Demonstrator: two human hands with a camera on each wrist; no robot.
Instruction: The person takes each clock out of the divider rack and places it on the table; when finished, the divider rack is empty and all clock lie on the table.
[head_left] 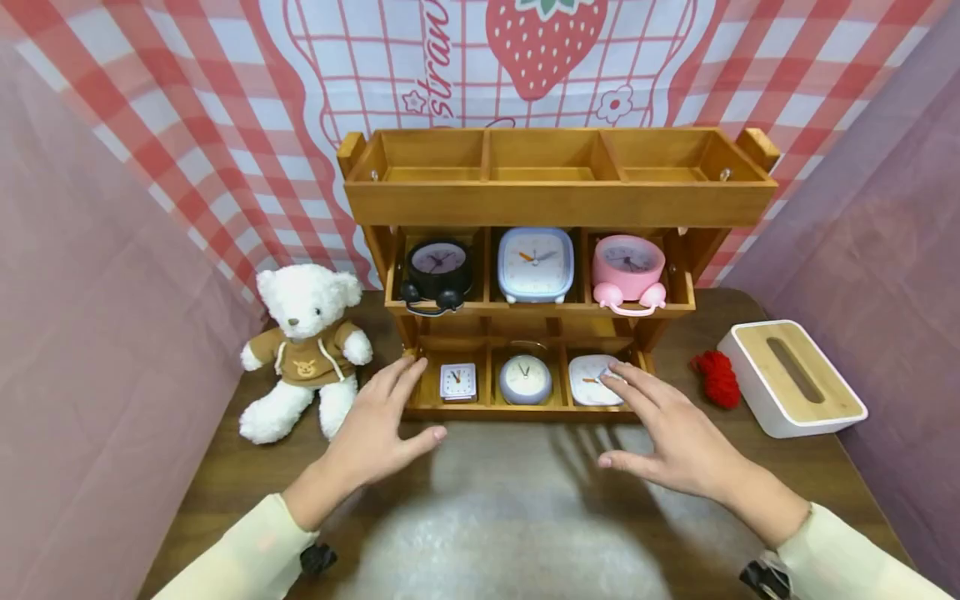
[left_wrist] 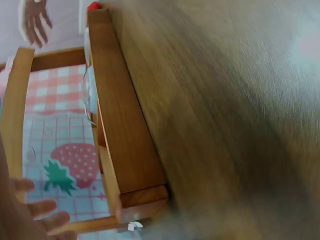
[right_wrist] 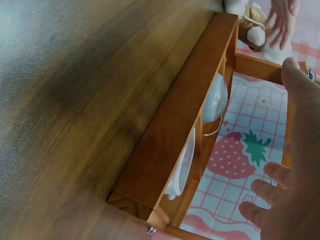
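In the head view my left hand hovers by the lower left corner of a three-tier wooden shelf, fingers spread and holding nothing. My right hand is spread likewise at the lower right, its fingertips overlapping a white alarm clock in the picture; contact cannot be told. Beside that clock in the bottom tier are a round clock and a small square clock. The middle tier holds a black twin-bell clock, a blue square clock and a pink twin-bell clock.
A white teddy bear in a brown hoodie sits left of the shelf. To its right lie a red fuzzy bundle and a tissue box with a wooden lid. Behind hangs a checked strawberry cloth. The table is brown.
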